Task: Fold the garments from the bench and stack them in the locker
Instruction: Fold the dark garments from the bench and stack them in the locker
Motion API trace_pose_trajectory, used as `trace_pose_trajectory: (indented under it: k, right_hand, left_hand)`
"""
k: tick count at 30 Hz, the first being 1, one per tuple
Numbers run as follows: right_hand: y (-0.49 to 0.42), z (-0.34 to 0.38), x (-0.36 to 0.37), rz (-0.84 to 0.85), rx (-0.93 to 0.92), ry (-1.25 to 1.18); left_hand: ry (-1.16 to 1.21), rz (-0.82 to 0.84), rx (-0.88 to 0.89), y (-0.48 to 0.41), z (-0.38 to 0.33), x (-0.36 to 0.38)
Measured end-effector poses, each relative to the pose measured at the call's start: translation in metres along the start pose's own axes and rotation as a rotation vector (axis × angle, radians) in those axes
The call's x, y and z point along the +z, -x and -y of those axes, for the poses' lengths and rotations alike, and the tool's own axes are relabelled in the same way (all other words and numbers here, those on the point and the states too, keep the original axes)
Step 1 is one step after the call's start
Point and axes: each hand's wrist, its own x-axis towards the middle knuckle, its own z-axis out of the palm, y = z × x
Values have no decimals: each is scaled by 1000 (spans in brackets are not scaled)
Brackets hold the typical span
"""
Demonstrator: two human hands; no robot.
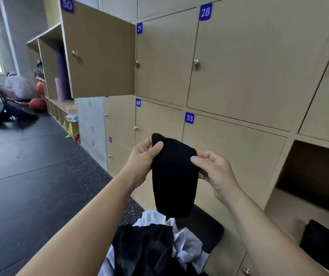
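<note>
Left grip (pixel 142 158) and right grip (pixel 217 172) each pinch a side edge of the black garment (pixel 174 180), which hangs at centre, clear of the bench (pixel 207 228). The pile (pixel 151 250) of dark and white garments lies at 6 o'clock. An open locker (pixel 303 162) sits at 4 o'clock.

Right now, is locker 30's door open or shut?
Open. Locker 30's door stands swung out from the wall, while door 29 beside it sits flush.
</note>
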Motion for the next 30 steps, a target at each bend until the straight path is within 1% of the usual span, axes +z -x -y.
trace_pose_trajectory:
  k: [3, 5, 8, 10, 12, 14, 16, 18, 20, 22, 25, 28, 30]
  right_hand:
    - [5, 9, -23, 50, 142, -46]
    - [9, 15, -35, 65, 205, -51]
    - [13, 26, -53, 92, 237, -20]
    - [16, 37, -62, 133, 231, 54]
    - [16, 49, -68, 102, 170, 139]
    - [15, 62, -71, 12, 56, 163]
    - [14, 78, -75, -42, -77, 100]
    - [15, 94, -78, -76, -208, 43]
    - [16, 109, -80, -89, -317, 26]
    - [16, 120, -83, -86, -396, 32]
    - [15, 130, -91, -78, -451, 78]
    - [15, 135, -98, -67, -460, 111]
    - [16, 138, -103, -57, -454, 154]
  left_hand:
    - [-12, 60, 29, -3, -15, 28]
    - [-53, 83, 40, -3, -22, 43]
    - [-97, 99, 53, -1, -30, 61]
    - [-117, 113, 67, 0, -37, 71]
    - [-141, 154, 112, 3, -49, 81]
    - [-173, 249, 203, 6, -63, 90]
    - [-232, 349, 291, 10, -76, 96]
    - [-371, 413, 363, 15, -83, 99]
    - [-526, 437, 441, 17, -85, 102]
    - [-570, 429, 483, 13, -83, 105]
    - [-487, 416, 434, 2, -84, 109]
    - [-428, 401, 319, -6, -85, 116]
    - [-396, 383, 284, -8, -84, 122]
